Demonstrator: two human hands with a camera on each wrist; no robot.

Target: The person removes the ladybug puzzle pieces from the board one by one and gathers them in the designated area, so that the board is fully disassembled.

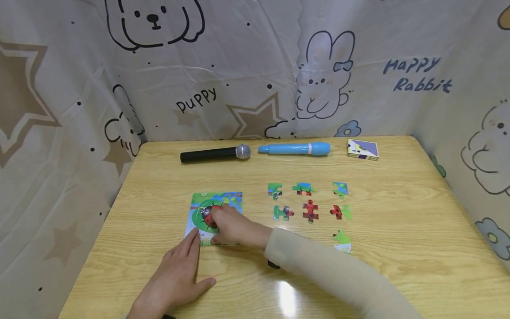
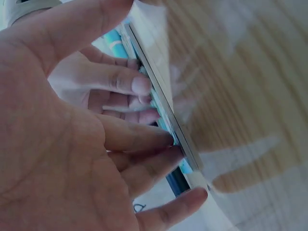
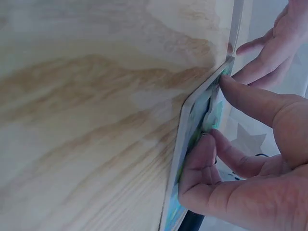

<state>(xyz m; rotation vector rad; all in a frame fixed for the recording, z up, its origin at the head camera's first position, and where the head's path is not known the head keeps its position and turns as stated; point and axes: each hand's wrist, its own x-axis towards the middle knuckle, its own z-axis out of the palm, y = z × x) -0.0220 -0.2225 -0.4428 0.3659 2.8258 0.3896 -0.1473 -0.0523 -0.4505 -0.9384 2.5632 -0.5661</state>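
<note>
A square puzzle board [image 1: 235,201] with a ladybug picture lies left of the middle of the table. My left hand [image 1: 175,270] lies beside its near left corner, fingers extended and fingertips at the edge, thumb spread out. Over the board, my right hand [image 1: 235,223] has bent fingers touching the picture, with the thumb [image 3: 250,98] at the near edge. Whether a piece is pinched under the right fingers I cannot tell. Several loose puzzle pieces, among them a red spotted one [image 1: 311,211], lie in rows to the right; my right sleeve [image 1: 311,261] crosses below them.
Along the back of the table are a black microphone [image 1: 211,154] with a silver head, a blue microphone [image 1: 295,149] and a small card box [image 1: 362,149]. A patterned cloth [image 1: 247,66] hangs behind and at both sides of the wooden table [image 1: 398,212].
</note>
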